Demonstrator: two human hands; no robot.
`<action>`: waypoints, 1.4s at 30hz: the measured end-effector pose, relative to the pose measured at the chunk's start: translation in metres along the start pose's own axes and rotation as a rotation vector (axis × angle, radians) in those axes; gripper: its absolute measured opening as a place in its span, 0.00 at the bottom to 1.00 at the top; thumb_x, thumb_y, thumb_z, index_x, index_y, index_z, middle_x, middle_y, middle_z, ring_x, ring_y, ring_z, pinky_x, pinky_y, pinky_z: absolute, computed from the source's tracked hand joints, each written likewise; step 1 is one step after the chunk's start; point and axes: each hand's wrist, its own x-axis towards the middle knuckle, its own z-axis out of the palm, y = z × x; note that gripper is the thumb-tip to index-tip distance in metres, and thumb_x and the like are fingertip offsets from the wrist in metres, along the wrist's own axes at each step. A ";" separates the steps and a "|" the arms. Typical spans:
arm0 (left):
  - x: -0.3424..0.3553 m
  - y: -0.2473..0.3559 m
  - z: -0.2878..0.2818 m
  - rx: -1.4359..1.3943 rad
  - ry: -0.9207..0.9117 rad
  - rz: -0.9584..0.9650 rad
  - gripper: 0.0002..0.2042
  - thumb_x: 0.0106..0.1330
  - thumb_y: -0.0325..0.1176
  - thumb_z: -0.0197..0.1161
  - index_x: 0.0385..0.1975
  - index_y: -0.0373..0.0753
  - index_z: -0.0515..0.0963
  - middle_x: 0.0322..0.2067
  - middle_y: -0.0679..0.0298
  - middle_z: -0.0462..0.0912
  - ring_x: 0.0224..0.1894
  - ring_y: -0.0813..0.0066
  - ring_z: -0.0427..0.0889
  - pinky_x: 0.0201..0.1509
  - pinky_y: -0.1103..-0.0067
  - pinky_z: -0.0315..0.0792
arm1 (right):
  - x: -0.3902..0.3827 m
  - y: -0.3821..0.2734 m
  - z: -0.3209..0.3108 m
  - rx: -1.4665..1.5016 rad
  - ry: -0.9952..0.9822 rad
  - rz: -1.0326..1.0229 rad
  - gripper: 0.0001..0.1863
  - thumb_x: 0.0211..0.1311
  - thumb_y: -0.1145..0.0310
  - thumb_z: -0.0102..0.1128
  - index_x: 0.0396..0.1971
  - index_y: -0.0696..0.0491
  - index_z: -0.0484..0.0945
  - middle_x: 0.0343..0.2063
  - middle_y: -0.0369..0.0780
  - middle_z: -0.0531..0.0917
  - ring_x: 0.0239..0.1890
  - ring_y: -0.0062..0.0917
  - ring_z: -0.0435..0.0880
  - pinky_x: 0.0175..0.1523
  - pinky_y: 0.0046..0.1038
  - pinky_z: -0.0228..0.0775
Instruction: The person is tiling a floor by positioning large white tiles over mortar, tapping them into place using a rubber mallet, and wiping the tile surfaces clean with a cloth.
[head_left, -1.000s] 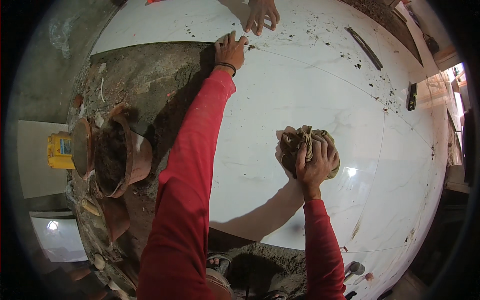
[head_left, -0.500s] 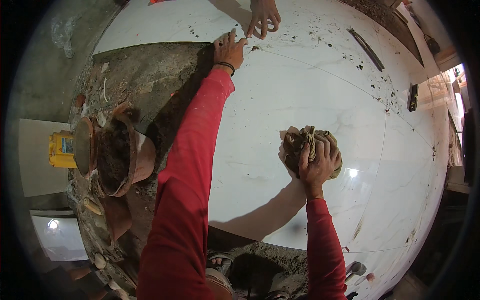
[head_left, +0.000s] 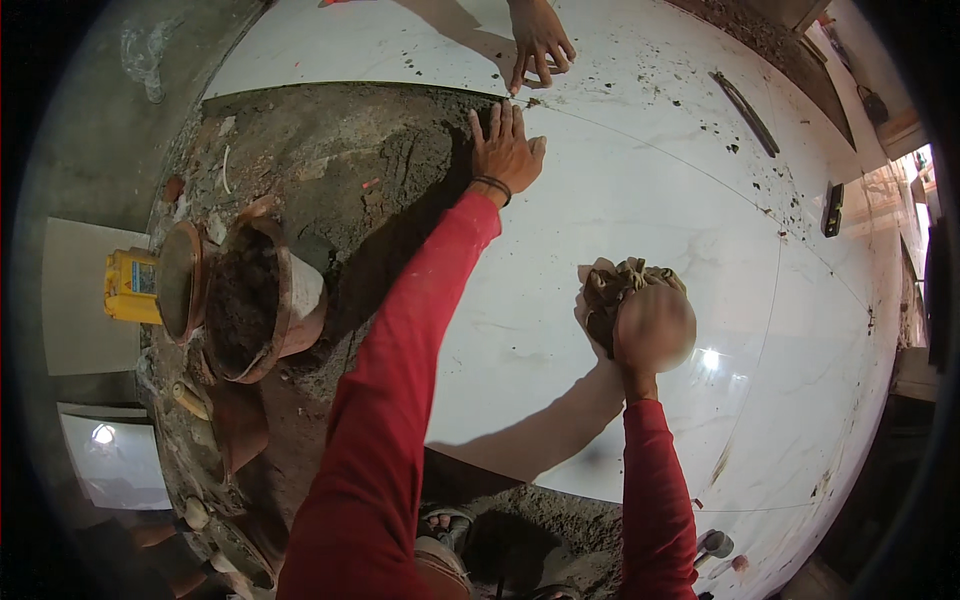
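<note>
Near the upper middle, my left hand (head_left: 505,155) lies flat with fingers spread on the white marbled tile (head_left: 540,300), at its edge beside the wet grey mortar bed (head_left: 390,160). My right hand (head_left: 645,335) is pressed on a crumpled olive cloth (head_left: 615,285) on the same tile; it is blurred, with the cloth gripped under it. Just beyond my left hand another person's hand (head_left: 540,50) touches the joint with a fingertip.
Left stand clay-coloured tubs, one holding dark mortar (head_left: 245,290), a yellow jerrycan (head_left: 130,285) and a wooden handle (head_left: 188,400). A long dark tool (head_left: 745,110) and a small level (head_left: 832,210) lie at right. A mallet (head_left: 712,545) lies at the lower right.
My left hand has shifted right and down, its fingers now more spread. My right hand and cloth moved slightly right. The other person's hand moved a little right and down.
</note>
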 end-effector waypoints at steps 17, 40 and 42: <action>-0.072 0.057 -0.017 -0.229 0.032 0.323 0.30 0.74 0.46 0.49 0.71 0.35 0.62 0.74 0.50 0.59 0.77 0.53 0.55 0.79 0.58 0.48 | 0.000 -0.004 -0.004 -0.007 -0.020 -0.002 0.12 0.66 0.59 0.59 0.42 0.50 0.81 0.46 0.38 0.82 0.60 0.37 0.75 0.64 0.47 0.59; -0.237 0.130 -0.107 -0.766 -0.231 0.343 0.30 0.63 0.33 0.57 0.66 0.26 0.65 0.64 0.44 0.73 0.68 0.51 0.70 0.77 0.53 0.53 | -0.050 -0.017 -0.024 0.035 0.022 0.041 0.15 0.60 0.59 0.63 0.44 0.50 0.81 0.48 0.37 0.82 0.59 0.38 0.75 0.63 0.47 0.58; -0.241 0.130 -0.097 -0.860 -0.170 0.354 0.27 0.63 0.32 0.60 0.62 0.28 0.70 0.59 0.44 0.79 0.64 0.49 0.75 0.77 0.54 0.54 | -0.049 -0.005 -0.021 0.067 -0.023 -0.001 0.15 0.59 0.59 0.64 0.43 0.50 0.82 0.46 0.37 0.82 0.57 0.38 0.76 0.62 0.47 0.59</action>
